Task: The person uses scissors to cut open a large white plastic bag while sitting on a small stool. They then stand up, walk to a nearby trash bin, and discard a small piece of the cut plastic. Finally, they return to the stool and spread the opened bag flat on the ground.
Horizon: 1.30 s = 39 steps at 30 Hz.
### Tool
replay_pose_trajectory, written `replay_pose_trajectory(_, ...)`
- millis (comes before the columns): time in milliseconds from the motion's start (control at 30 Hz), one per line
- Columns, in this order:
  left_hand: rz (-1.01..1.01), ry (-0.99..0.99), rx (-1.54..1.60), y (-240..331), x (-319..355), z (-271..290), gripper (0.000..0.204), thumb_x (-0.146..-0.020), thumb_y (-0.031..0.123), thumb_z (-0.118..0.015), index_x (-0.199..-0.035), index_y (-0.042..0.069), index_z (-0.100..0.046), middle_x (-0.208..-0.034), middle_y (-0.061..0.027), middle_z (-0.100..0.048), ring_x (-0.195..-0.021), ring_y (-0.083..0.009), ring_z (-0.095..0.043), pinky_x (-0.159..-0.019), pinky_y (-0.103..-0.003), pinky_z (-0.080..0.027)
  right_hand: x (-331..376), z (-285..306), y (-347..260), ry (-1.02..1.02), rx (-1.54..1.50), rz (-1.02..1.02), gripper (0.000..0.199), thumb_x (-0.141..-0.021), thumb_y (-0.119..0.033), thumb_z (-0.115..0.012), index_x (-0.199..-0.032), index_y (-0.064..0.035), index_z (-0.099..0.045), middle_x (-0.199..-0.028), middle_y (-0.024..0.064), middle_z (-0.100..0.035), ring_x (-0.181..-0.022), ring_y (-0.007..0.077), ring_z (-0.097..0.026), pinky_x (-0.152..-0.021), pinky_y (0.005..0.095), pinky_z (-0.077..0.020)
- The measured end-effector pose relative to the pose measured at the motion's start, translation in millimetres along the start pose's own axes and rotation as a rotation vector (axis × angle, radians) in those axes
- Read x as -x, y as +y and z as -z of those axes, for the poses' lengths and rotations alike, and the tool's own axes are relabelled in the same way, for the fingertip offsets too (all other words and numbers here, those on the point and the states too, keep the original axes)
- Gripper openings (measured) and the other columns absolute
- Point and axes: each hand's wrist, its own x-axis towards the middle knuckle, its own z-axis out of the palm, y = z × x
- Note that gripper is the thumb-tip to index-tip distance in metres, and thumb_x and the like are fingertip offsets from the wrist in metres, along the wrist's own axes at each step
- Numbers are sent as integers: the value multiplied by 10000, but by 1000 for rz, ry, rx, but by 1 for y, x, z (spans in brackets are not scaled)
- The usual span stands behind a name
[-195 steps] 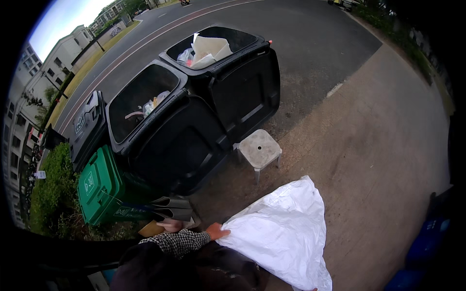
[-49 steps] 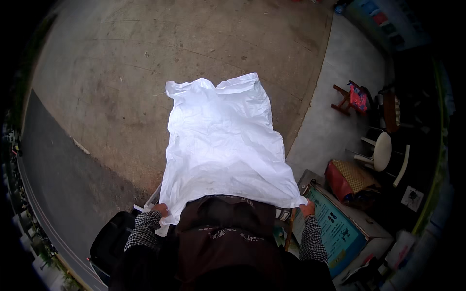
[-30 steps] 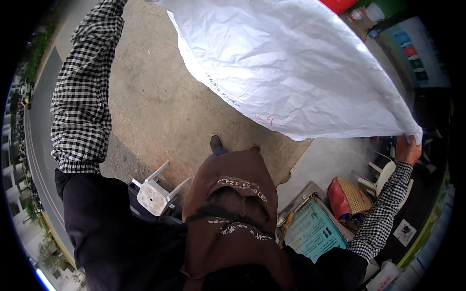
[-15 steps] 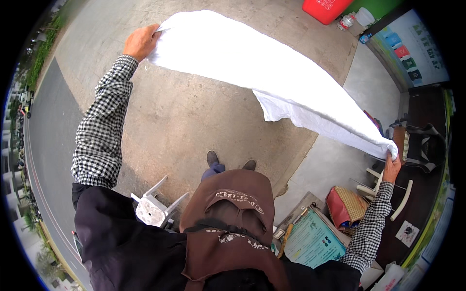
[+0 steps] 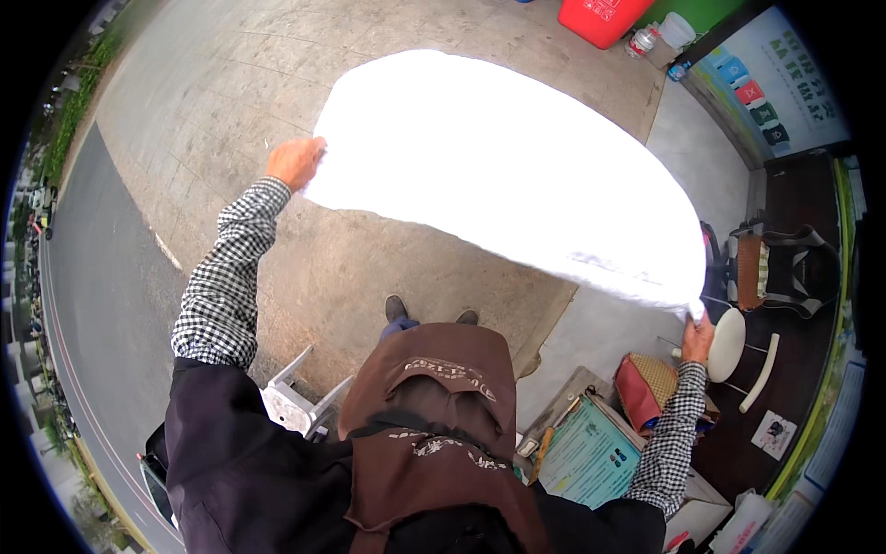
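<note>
A large white cloth [image 5: 498, 166] stretches through the air in front of me, bowed upward between my two hands. My left hand [image 5: 296, 163] pinches its left edge, arm reaching forward over the paving. At the cloth's lower right corner, my right hand [image 5: 699, 338] grips a bunched bit of fabric, next to a round cream chair seat [image 5: 726, 345]. Both sleeves are black-and-white checked. I wear a brown apron [image 5: 434, 379]. The cloth is so bright that its folds hardly show.
A white plastic stool [image 5: 291, 406] stands at my left. On the right are a red and woven bag [image 5: 646, 392], a teal printed board [image 5: 591, 452] and a dark table [image 5: 738, 452] with a black bag [image 5: 801, 268]. A red bin [image 5: 600, 20] and a white bucket [image 5: 676, 30] stand far right.
Both hands have come closer together and nearer to me, the left moving right and down, the right moving left and down. The cloth has billowed out wider.
</note>
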Motion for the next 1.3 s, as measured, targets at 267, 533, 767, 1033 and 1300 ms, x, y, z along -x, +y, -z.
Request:
replay_pose_trajectory(267, 129, -296, 100, 2, 126, -177, 206, -896, 228, -572, -1010, 91, -675, -922, -167, -698, -869, -359, -671, -732, -481, -527, 123, -129, 78, -299, -88, -72, 380, -758, -29, -578, -1130, -32, -657, -921, 266, -658, -884, 424, -641, -742, 460, -505)
replay_pose_trajectory(533, 222, -222, 155, -6, 130, -192, 199, -865, 226, -599, -975, 84, -685, -939, -191, -684, -889, -390, -652, -765, -506, -517, 93, -153, 63, -433, -13, 106, 426, -779, -38, -621, -1204, -15, -597, -1156, 222, -607, -1075, 385, -570, -915, 448, -463)
replay_pose_trajectory(767, 265, -361, 133, 3, 163, -201, 179, -852, 215, -607, -940, 84, -693, -954, -204, -678, -893, -402, -648, -780, -518, -513, 129, -188, 73, -746, -24, -132, 631, -813, -357, -698, -1321, -18, -540, -1377, 191, -503, -1263, 340, -480, -1077, 386, -392)
replay_pose_trajectory(1033, 340, -323, 204, -13, 153, -223, 273, -867, 204, -605, -1119, 103, -624, -1021, -194, -675, -970, -397, -640, -820, -507, -510, 167, -208, 51, -637, -58, -136, 389, -862, -295, -675, -1132, -17, -645, -1211, 174, -620, -1188, 313, -524, -1005, 383, -425)
replay_pose_trajectory(1300, 463, -327, 120, -5, 133, -198, 272, -882, 188, -581, -1132, 101, -641, -1093, -184, -665, -1039, -368, -631, -851, -476, -514, 177, -213, 34, -550, -166, -6, 269, -863, -218, -662, -1039, -16, -683, -1100, 167, -651, -1143, 332, -533, -977, 413, -442)
